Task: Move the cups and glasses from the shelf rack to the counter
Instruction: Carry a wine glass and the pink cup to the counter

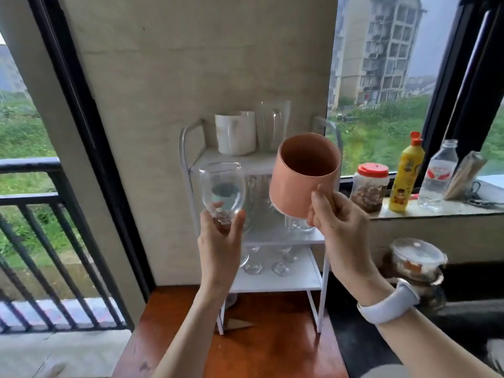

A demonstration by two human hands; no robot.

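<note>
Clear glossy glass (221, 192), matt terracotta mug (300, 181), white-painted metal rack (188, 159), polished wooden counter (267, 347)

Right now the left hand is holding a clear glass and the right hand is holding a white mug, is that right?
Not quite. In the head view the right hand holds a terracotta-pink mug, not a white one. The left hand does hold a clear glass.

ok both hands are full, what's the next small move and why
Probably lower both to the reddish-brown wooden counter in front of the white metal shelf rack and set them down. The left hand holds a clear stemmed glass, the right hand an orange ceramic mug, both off the rack, so neither can take more.
</note>
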